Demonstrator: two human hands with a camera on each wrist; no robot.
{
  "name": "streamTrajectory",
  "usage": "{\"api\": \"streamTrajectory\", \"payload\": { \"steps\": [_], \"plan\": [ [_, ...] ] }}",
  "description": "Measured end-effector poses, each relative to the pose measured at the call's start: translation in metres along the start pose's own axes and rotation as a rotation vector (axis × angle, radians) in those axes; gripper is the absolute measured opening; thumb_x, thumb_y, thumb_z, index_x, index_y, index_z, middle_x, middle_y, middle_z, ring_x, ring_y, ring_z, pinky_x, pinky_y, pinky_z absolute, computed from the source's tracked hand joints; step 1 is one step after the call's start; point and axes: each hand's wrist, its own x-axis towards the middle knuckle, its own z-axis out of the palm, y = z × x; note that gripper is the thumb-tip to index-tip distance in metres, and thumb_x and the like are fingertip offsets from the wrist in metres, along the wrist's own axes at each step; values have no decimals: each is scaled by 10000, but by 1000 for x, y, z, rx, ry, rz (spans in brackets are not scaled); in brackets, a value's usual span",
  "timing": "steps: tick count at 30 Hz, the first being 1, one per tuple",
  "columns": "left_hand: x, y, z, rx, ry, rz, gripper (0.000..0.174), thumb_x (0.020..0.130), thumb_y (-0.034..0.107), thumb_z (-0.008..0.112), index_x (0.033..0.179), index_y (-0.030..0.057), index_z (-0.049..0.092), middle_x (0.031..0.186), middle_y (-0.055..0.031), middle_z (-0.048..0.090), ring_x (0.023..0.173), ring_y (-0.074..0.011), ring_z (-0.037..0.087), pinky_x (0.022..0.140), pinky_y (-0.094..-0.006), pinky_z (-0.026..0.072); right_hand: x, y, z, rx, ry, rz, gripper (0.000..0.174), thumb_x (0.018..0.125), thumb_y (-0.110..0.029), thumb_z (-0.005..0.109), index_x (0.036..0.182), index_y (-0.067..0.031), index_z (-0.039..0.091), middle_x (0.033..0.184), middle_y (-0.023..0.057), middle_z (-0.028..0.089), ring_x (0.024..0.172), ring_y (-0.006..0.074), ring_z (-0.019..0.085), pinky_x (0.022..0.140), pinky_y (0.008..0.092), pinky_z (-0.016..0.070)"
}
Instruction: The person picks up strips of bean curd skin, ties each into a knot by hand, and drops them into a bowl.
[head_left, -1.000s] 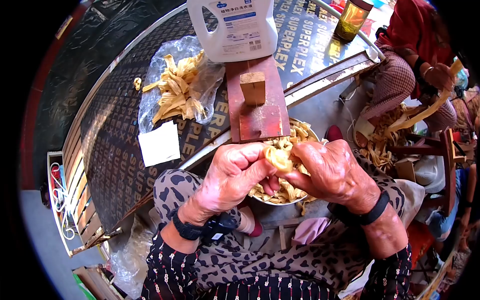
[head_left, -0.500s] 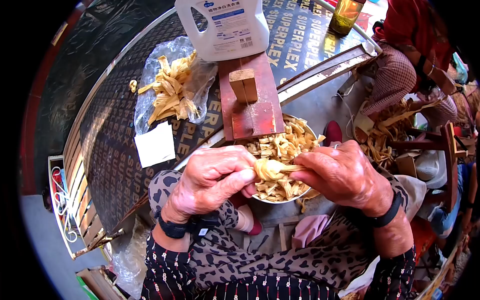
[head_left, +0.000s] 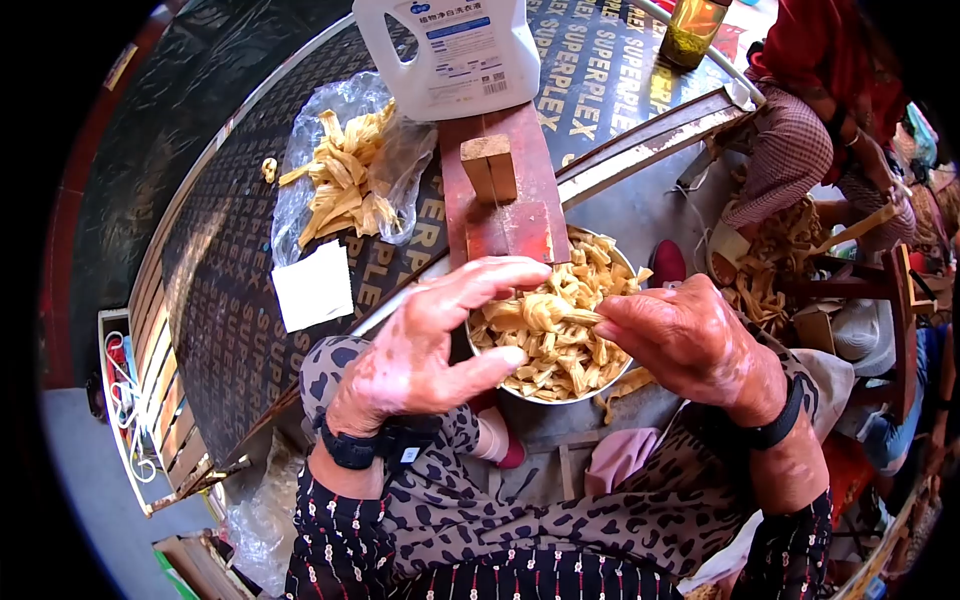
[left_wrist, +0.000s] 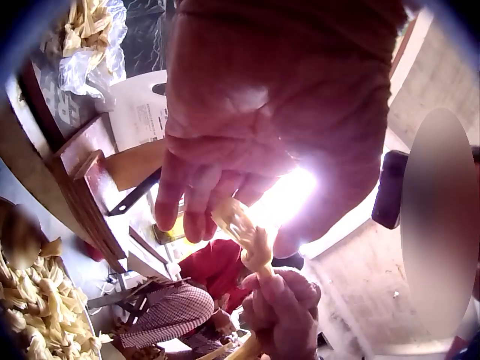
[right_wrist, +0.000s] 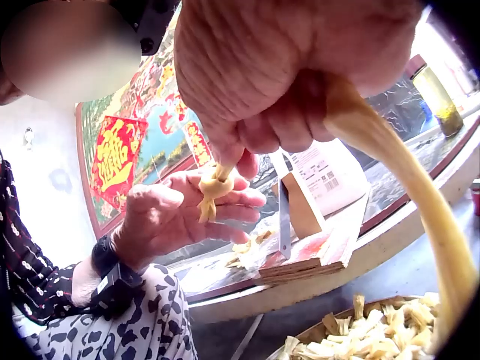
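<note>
A pale yellow strip like tofu skin, tied in a knot [head_left: 545,312], lies between the two hands above a round bowl [head_left: 560,402] of similar short knotted pieces. My right hand [head_left: 690,345] pinches it just beside the knot. In the right wrist view the strip's long tail [right_wrist: 405,176] passes through the curled fingers and hangs down at the right. My left hand [head_left: 425,345] is spread beside the knot, thumb and fingers apart. The knot's loose end [left_wrist: 232,217] points toward the left palm in the left wrist view.
A red wooden stand [head_left: 505,235] with an upright block and metal blade [right_wrist: 285,225] juts over the bowl, a white detergent jug [head_left: 460,65] on it. Strips [head_left: 345,175] lie on plastic by a white card [head_left: 313,288]. Another person [head_left: 800,140] sits at right.
Both hands worked the knot close together before; now the left hand has let go and spread its fingers. The right hand keeps its pinch. The knot looks drawn tighter than a second ago.
</note>
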Motion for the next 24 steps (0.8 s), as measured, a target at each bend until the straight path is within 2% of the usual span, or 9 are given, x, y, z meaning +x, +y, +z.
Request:
{"api": "streamTrajectory", "payload": {
  "steps": [3,6,7,10,11,15,18,22,24],
  "plan": [
    [6,-2,8,149,-44,74,493,731,116,705,1183,5,541,1137,-150,590,1076,-246,561,926,-333,425,3,3,1,19,-23,-62,178,751,13,678,899,40,582,668,160,609,555,311,605,466,353,448],
    [8,-4,13,55,-62,24,453,762,95,686,1182,4,544,1125,-150,599,1037,-237,583,899,-323,442,4,3,3,21,-59,-40,164,753,17,673,886,41,580,656,159,602,558,314,603,469,354,447],
    [9,-4,18,70,18,83,402,776,72,675,1155,2,563,1072,-144,621,958,-208,617,827,-297,475,5,3,4,22,-61,-40,164,753,17,673,886,41,580,656,159,602,558,314,603,469,354,447],
    [9,-6,17,-64,-59,-4,380,777,77,684,1133,-2,578,982,-125,648,833,-159,635,722,-258,490,5,3,6,58,-35,3,104,801,-60,626,790,-4,540,627,150,543,584,350,565,485,404,421],
    [9,-2,19,-22,-39,-6,322,769,82,702,1064,-6,605,873,-90,660,710,-110,617,614,-224,471,5,2,6,61,-61,23,99,801,-58,628,788,-3,547,621,149,541,579,345,567,483,399,421],
    [3,1,16,-86,-25,-49,205,762,69,712,932,-8,625,797,-57,647,651,-81,586,569,-214,446,7,0,6,152,-30,26,102,810,-58,632,771,1,559,594,146,527,546,323,562,466,382,406],
    [-7,-1,22,-178,137,71,159,831,83,650,923,-38,605,722,-55,605,600,-68,535,519,-215,417,8,-1,1,156,-40,-68,120,759,14,668,841,33,582,617,131,582,498,273,578,438,343,400],
    [-20,10,12,-273,278,-141,130,850,73,624,918,-38,626,751,-20,622,640,-34,535,559,-171,423,13,-3,3,153,-24,-99,90,778,5,654,836,28,589,589,124,559,467,256,554,417,326,379],
    [-16,-2,11,-193,352,-92,134,852,72,621,922,-42,625,752,-18,620,653,-33,534,566,-170,422,20,-6,7,206,-59,60,156,847,-62,601,738,19,524,557,148,472,491,308,503,451,382,362]
  ]
}}
